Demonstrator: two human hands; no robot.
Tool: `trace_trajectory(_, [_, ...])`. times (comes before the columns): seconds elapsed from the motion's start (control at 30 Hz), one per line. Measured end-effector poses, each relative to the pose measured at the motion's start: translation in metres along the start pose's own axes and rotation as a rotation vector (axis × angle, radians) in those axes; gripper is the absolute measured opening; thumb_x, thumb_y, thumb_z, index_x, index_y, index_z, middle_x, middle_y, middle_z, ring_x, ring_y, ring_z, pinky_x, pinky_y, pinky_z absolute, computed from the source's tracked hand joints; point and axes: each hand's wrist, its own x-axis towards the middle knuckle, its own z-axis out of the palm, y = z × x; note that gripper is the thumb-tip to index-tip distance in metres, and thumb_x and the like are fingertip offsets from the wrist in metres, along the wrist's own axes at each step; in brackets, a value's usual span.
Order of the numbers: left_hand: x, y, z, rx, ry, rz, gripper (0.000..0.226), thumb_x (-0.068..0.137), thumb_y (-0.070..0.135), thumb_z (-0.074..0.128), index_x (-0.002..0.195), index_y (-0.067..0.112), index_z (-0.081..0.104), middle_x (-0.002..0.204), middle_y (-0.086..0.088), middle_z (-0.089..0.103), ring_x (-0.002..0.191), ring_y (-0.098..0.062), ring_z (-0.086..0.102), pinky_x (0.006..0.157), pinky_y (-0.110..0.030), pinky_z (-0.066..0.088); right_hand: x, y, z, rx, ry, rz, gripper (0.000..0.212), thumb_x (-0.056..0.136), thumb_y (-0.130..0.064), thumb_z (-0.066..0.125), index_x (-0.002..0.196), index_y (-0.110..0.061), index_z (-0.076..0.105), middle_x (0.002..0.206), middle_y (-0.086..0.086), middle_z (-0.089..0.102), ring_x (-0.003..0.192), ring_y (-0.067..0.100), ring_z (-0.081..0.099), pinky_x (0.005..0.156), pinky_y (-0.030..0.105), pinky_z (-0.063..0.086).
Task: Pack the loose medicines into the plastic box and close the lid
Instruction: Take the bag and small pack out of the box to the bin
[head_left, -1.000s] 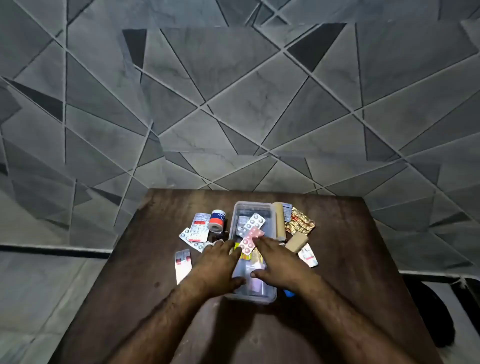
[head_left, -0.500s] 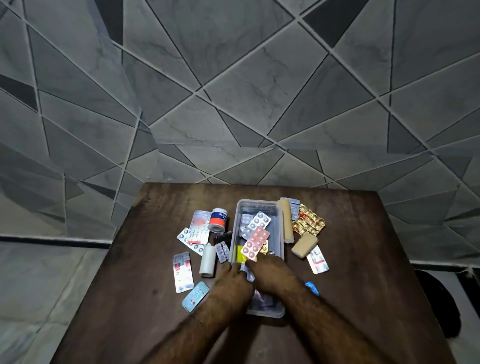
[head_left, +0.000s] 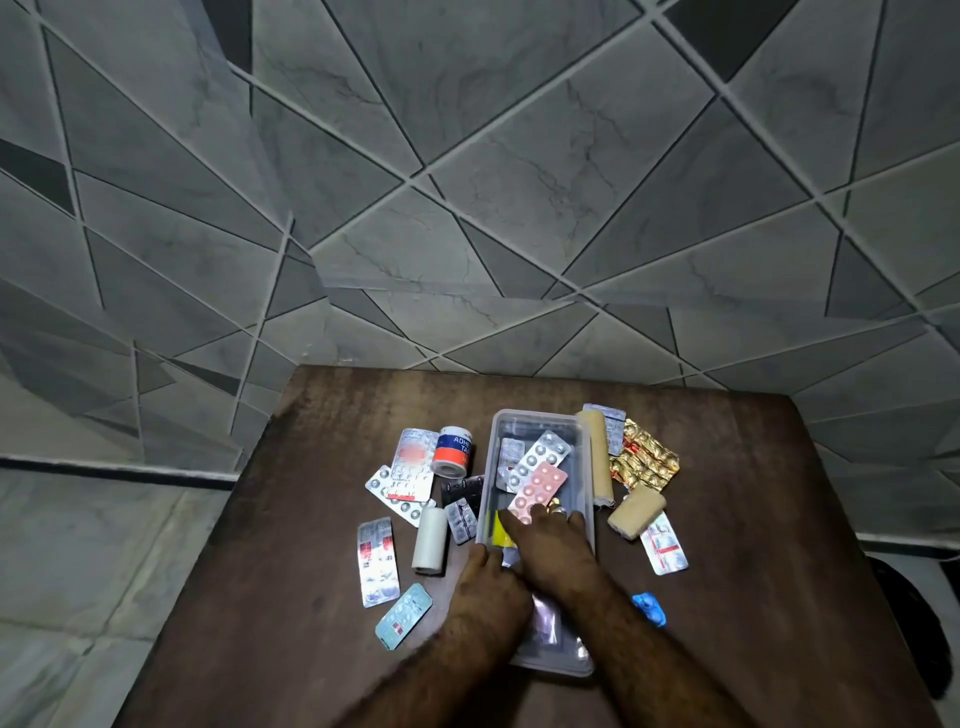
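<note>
The person's hands are drawing back toward the near end of the clear plastic box (head_left: 537, 423). The left hand (head_left: 488, 597), which a second ago was lying flat beside the pink blister strip (head_left: 537, 491), is now sitting at the box's near left edge. That is uncovering a white roll (head_left: 429, 540), a small dark strip (head_left: 461, 519) and a teal blister pack (head_left: 404, 616) on the table (head_left: 779, 571). The right hand (head_left: 553, 545) is now lying partly over the left, its fingertips just touching the pink strip's near end.
</note>
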Motion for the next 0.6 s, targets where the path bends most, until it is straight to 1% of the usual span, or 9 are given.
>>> trace_trajectory(0.13, [0.004,0.000,0.005,0.001,0.009,0.009,0.035,0.095,0.012,0.041,0.119,0.000,0.063,0.126,-0.020,0.062,0.125,-0.041,0.044,0.111,-0.053,0.019,0.002,0.001,-0.002,0.058,0.010,-0.009,0.057,0.081,-0.042,0.063,0.133,-0.036,0.040,0.127,0.015,0.055,0.116,0.036,0.052,0.097,0.047,0.034])
trace_trajectory(0.3, [0.006,0.002,0.001,-0.009,-0.019,0.018,0.036,0.094,0.013,0.045,0.122,-0.002,0.060,0.125,-0.024,0.061,0.123,-0.040,0.046,0.112,-0.052,0.022,0.005,-0.002,-0.003,0.024,0.040,-0.080,0.041,0.084,-0.034,0.053,0.124,-0.028,0.049,0.113,0.011,0.069,0.107,0.033,0.062,0.097,0.045,0.031])
trace_trajectory(0.33, [0.006,0.002,-0.002,0.010,-0.002,0.031,0.032,0.090,0.019,0.055,0.113,0.001,0.067,0.115,-0.022,0.067,0.115,-0.038,0.054,0.109,-0.050,0.030,0.005,-0.001,-0.003,0.011,0.046,-0.093,0.039,0.086,-0.034,0.050,0.124,-0.027,0.050,0.114,0.012,0.069,0.107,0.033,0.062,0.098,0.045,0.030])
trace_trajectory(0.4, [0.004,0.002,-0.010,-0.010,-0.037,0.007,0.031,0.065,0.037,0.079,0.081,0.011,0.077,0.080,-0.010,0.075,0.085,-0.029,0.067,0.092,-0.041,0.049,0.006,0.001,-0.002,-0.040,0.050,-0.124,0.040,0.088,-0.034,0.047,0.127,-0.026,0.050,0.116,0.013,0.068,0.107,0.035,0.061,0.101,0.047,0.029])
trace_trajectory(0.43, [0.006,0.001,-0.008,-0.015,-0.056,0.013,0.030,0.063,0.037,0.080,0.078,0.012,0.077,0.077,-0.008,0.075,0.082,-0.028,0.068,0.091,-0.040,0.050,0.006,0.002,-0.001,-0.069,0.048,-0.138,0.041,0.088,-0.034,0.047,0.128,-0.025,0.050,0.116,0.014,0.068,0.106,0.035,0.062,0.101,0.049,0.028])
trace_trajectory(0.5, [0.006,0.001,-0.004,-0.038,-0.103,0.007,0.024,0.082,0.023,0.064,0.097,0.008,0.074,0.097,-0.015,0.074,0.099,-0.034,0.063,0.103,-0.048,0.039,0.009,0.001,-0.002,-0.109,0.049,-0.152,0.044,0.087,-0.034,0.049,0.130,-0.023,0.049,0.114,0.016,0.069,0.104,0.036,0.063,0.101,0.050,0.028])
trace_trajectory(0.53, [0.006,0.001,0.000,-0.039,-0.045,0.017,0.022,0.083,0.021,0.063,0.097,0.007,0.074,0.098,-0.015,0.074,0.100,-0.034,0.063,0.103,-0.049,0.038,0.010,0.000,-0.003,-0.120,0.051,-0.153,0.045,0.087,-0.034,0.050,0.130,-0.022,0.049,0.112,0.016,0.069,0.103,0.036,0.063,0.100,0.049,0.029])
trace_trajectory(0.57, [0.006,0.000,0.000,-0.021,-0.033,0.022,0.019,0.074,0.024,0.072,0.086,0.010,0.076,0.085,-0.011,0.076,0.090,-0.031,0.066,0.096,-0.048,0.045,0.011,-0.002,-0.004,-0.126,0.054,-0.150,0.044,0.086,-0.032,0.051,0.128,-0.021,0.050,0.111,0.016,0.069,0.103,0.036,0.063,0.100,0.049,0.030])
trace_trajectory(0.6, [0.005,-0.001,0.003,-0.007,-0.003,0.026,0.022,0.057,0.031,0.082,0.068,0.013,0.075,0.066,-0.004,0.073,0.073,-0.025,0.069,0.084,-0.043,0.053,0.011,-0.004,-0.005,-0.124,0.053,-0.147,0.041,0.085,-0.031,0.052,0.125,-0.020,0.051,0.109,0.016,0.070,0.102,0.036,0.064,0.099,0.048,0.030])
